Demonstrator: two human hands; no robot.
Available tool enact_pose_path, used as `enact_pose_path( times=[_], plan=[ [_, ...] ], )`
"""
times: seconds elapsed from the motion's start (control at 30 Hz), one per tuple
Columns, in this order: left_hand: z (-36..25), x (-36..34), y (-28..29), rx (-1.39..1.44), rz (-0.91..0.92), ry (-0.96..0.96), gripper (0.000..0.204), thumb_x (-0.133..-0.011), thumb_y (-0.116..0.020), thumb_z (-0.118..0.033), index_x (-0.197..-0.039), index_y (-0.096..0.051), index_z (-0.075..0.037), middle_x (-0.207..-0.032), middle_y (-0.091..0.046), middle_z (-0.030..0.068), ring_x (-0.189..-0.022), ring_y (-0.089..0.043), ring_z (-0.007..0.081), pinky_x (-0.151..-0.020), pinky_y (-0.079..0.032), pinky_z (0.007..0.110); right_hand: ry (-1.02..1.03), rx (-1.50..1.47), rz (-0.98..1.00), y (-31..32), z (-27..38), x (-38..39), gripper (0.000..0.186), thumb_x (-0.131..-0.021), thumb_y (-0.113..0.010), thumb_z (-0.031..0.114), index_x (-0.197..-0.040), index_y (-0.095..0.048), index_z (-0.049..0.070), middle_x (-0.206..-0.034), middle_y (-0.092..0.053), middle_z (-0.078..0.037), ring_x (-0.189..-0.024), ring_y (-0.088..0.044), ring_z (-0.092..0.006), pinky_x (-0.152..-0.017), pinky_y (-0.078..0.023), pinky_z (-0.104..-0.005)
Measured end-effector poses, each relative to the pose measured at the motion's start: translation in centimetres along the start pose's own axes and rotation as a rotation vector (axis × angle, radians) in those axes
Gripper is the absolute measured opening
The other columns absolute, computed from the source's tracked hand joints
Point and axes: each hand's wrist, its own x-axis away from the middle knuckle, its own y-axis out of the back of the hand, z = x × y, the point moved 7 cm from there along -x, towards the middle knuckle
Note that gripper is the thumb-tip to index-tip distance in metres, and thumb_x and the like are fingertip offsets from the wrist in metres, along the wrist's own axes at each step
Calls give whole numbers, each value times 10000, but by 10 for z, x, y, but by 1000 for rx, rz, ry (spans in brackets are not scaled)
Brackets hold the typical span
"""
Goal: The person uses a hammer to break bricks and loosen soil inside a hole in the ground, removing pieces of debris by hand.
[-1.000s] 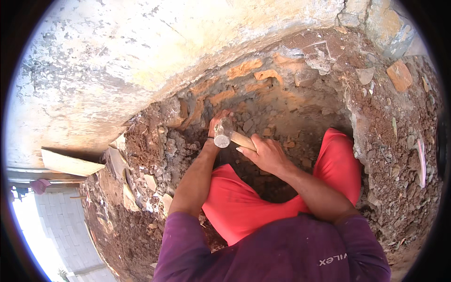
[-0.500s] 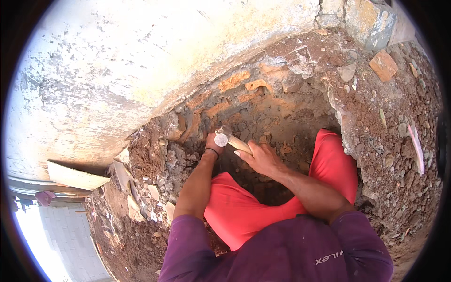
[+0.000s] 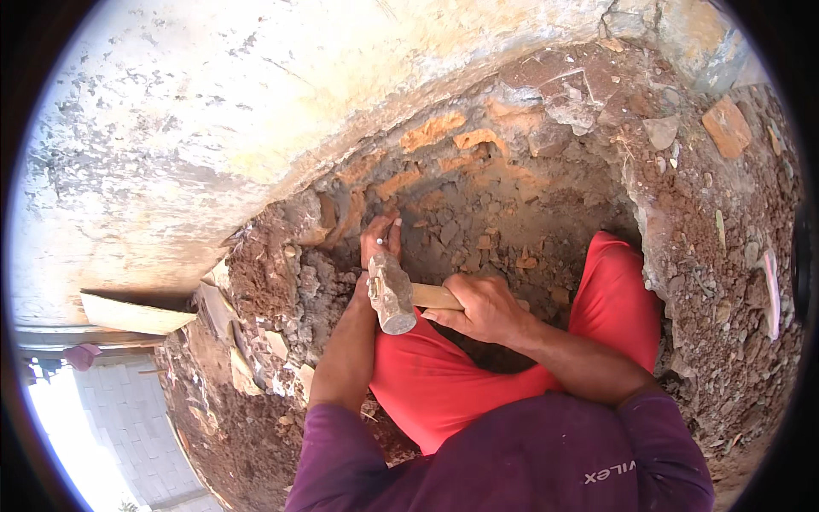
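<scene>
While clutching hammer (image 3: 392,294) in right hand (image 3: 488,309), apparently hammering, can't tell left hand's (image 3: 375,236) 10-o'clock grip; next likely needs careful aim.

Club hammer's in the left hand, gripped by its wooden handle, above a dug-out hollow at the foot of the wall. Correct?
Wrong hand: the head view shows the right hand gripping the club hammer by its wooden handle. The rest stands: it's above a dug-out hollow at the foot of the wall.
</scene>
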Motion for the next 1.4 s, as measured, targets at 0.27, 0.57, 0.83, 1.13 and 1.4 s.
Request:
enact_pose_path(
  times=[0.27, 0.57, 0.83, 1.13, 1.4],
  plan=[
    [-1, 2, -6, -35, 12, -75, 120, -893, -669, -25, -1002, -717, -6, -1015, -716, 193, -973, -702, 379, -802, -572, 428, -8, 46, -11, -4, -5, -7, 460, -853, -779, 413, -912, -598, -6, -721, -641, -177, -643, -685, -361, -548, -522, -450],
    [10, 9, -28, -212, 135, -135, 189, -897, -660, -31, -1086, -676, -29, -1014, -689, 198, -930, -677, 413, -790, -544, 454, 94, 124, -29, -12, -20, -9, 463, -861, -759, 438, -870, -582, 11, -699, -626, -162, -634, -674, -358, -557, -531, -449],
    [25, 11, -22, -155, 108, -160, 234, -852, -648, 16, -1079, -685, -28, -1029, -690, 196, -947, -682, 396, -802, -557, 449, -137, 166, 30, -16, -32, -12, 474, -863, -737, 471, -833, -572, 27, -699, -641, -170, -630, -674, -368, -580, -531, -491],
    [4, 8, -10, -111, 31, -65, 196, -898, -674, -46, -1093, -682, -28, -1032, -700, 203, -964, -687, 407, -793, -563, 453, 20, 94, -2, -18, -11, -2, 477, -764, -842, 418, -836, -593, 18, -690, -610, -157, -612, -652, -357, -550, -510, -443],
    [31, 11, -14, -23, -4, 108, 266, -959, -624, -188, -1127, -701, 2, -1083, -705, 255, -1027, -680, 422, -865, -546, 436, 169, 153, -49, -7, 12, -11, 468, -813, -792, 453, -809, -586, 32, -693, -592, -130, -638, -652, -334, -554, -511, -445]
  ],
)
